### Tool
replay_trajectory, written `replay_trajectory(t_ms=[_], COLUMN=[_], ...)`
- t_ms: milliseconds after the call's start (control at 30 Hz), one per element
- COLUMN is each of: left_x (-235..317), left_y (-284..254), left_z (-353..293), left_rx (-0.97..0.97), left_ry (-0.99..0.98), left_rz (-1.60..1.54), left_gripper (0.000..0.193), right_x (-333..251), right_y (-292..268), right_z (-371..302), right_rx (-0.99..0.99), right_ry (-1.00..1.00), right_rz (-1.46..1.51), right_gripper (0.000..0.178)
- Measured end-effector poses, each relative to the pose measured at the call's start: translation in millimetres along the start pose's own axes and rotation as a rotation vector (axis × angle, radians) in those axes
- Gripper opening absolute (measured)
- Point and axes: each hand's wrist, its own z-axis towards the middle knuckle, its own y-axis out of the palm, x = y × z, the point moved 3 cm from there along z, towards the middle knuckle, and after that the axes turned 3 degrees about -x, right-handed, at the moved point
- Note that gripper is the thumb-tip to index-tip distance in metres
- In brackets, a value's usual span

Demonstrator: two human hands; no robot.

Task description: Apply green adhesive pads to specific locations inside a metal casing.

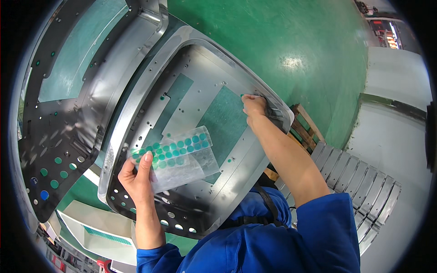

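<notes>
Over a large metal housing [207,63], my left hand [137,176] pinches a clear sheet of round green stickers [182,152] at its left end, thumb on top. Rows of green dots cover the sheet's upper part, and its lower part is pale and bare. Farther off to the right, my right hand [255,105] reaches down inside the housing near its right wall, thumb and fingertips pinched together. A small green sticker [242,95] shows at those fingertips; whether it touches the metal I cannot tell. Other green dots [229,160] sit on the housing floor, which has rectangular cutouts.
At the left stands a second metal housing [102,77] with round holes. White trays [77,223] lie below it. To the right are a wooden pallet [304,127] and a stack of metal channels [357,177] beside a white wall [396,136]. The floor [273,32] is green.
</notes>
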Motion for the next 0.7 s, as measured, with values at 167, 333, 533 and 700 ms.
replay_trajectory(t_ms=[167,333,533,700], left_x=[-3,-3,-3,-2], left_y=[-2,-2,-2,-4], left_z=[1,1,1,0], left_rx=[-0.01,-0.016,-0.004,0.012], left_ry=[0.003,0.006,0.011,0.003], left_rz=[0.001,0.005,0.011,-0.011], left_gripper=[0.013,0.013,0.013,0.013], right_x=[6,15,7,7], right_y=[2,5,5,5], right_z=[8,19,-4,-25], right_rx=[0.029,0.072,0.207,0.111], right_ry=[-0.058,-0.176,-0.249,-0.233], right_rz=[0.006,-0.066,-0.192,-0.233], right_gripper=[0.006,0.006,0.012,0.03])
